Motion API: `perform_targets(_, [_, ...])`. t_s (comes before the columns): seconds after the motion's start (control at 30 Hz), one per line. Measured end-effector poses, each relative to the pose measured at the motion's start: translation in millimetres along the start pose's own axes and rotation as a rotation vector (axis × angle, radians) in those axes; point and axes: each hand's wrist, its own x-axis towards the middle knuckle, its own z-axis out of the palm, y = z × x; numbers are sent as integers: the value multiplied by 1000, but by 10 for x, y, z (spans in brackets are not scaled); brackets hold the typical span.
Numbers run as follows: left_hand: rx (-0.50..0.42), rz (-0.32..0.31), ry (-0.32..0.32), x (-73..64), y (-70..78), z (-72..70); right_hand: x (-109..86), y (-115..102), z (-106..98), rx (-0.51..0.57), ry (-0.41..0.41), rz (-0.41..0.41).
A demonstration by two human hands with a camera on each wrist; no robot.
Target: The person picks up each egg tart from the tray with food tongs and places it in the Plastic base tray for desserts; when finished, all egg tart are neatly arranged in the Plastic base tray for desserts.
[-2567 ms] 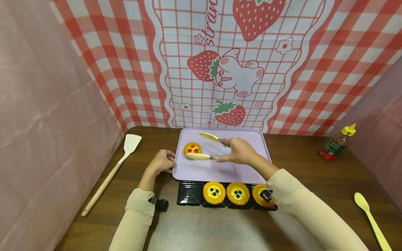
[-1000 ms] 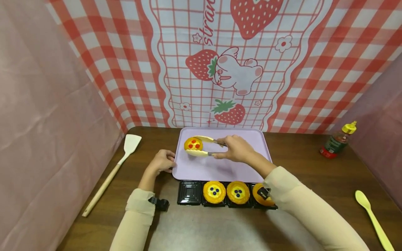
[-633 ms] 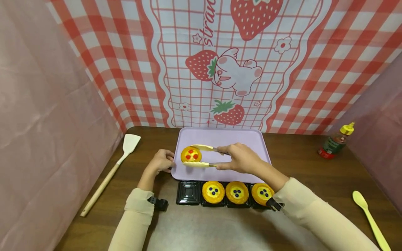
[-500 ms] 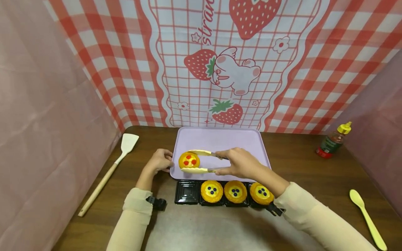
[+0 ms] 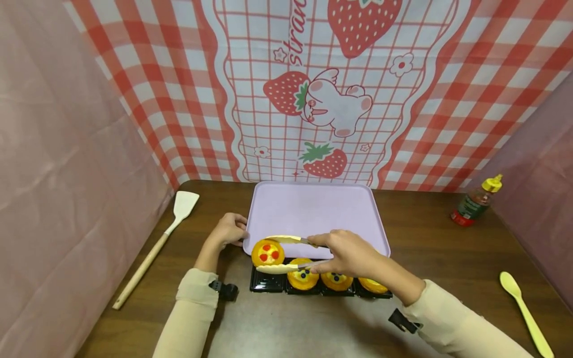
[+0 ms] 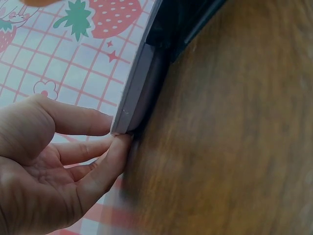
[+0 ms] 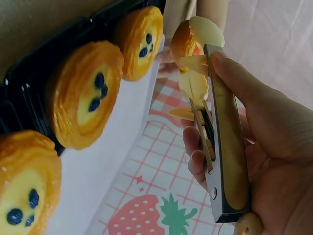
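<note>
My right hand (image 5: 351, 252) grips a pair of tongs (image 7: 227, 132) with cream tips. Between the tips is an egg tart with red pieces on top (image 5: 267, 253), raised over the tray's front left corner and the rear of the leftmost black square compartment (image 5: 267, 282). My left hand (image 6: 54, 161) pinches the left edge of the lilac tray (image 5: 313, 209) between thumb and fingers. Along the tray's front, a row of black compartments holds blueberry-topped egg tarts (image 7: 88, 95). The tongs and right hand partly cover these in the head view.
A white spatula with a wooden handle (image 5: 154, 251) lies on the left of the wooden table. On the right stand a sauce bottle with a yellow cap (image 5: 475, 201) and, nearer, a pale yellow spoon (image 5: 525, 313). A checked strawberry cloth (image 5: 322, 99) hangs behind the tray.
The tongs first closed around the red-topped tart on the tray. Right hand, tongs and tart then moved toward the front, to the leftmost compartment. The left hand stayed at the tray's edge.
</note>
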Motion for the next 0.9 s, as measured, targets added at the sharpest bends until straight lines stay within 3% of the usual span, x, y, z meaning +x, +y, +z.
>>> perform_targets(0.4, [5, -3, -12, -8, 20, 8, -98, -50, 87, -7, -24, -16])
perform_targets(0.9, [-9, -10, -14, -3, 18, -11, -42, -2, 234, -54, -42, -31])
